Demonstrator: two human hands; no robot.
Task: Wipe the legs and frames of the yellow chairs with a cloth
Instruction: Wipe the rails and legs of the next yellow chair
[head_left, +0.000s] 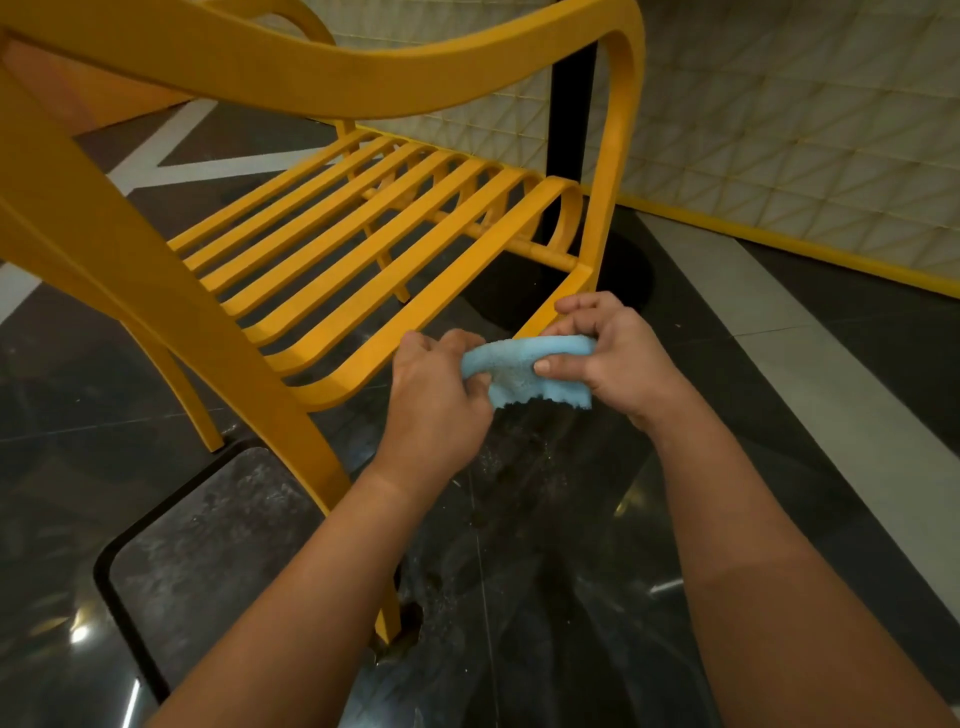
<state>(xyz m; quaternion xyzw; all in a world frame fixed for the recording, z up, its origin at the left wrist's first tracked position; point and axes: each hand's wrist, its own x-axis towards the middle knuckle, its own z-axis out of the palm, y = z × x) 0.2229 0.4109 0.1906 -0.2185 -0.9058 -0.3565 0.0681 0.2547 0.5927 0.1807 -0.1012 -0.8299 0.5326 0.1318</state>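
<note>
Blue cloth (519, 371) held just beside the seat rail of the yellow chair (311, 83), centre of the frame.
Your left hand (436, 400) grips the cloth's left end with curled fingers, and your right hand (618, 358) pinches the right end, thumb on top. The cloth is stretched between them, its ragged lower edge hanging free. Your right fingers sit at the seat's near corner; contact with the rail can't be made out. Glossy dark floor (545, 519) lies below.
</note>
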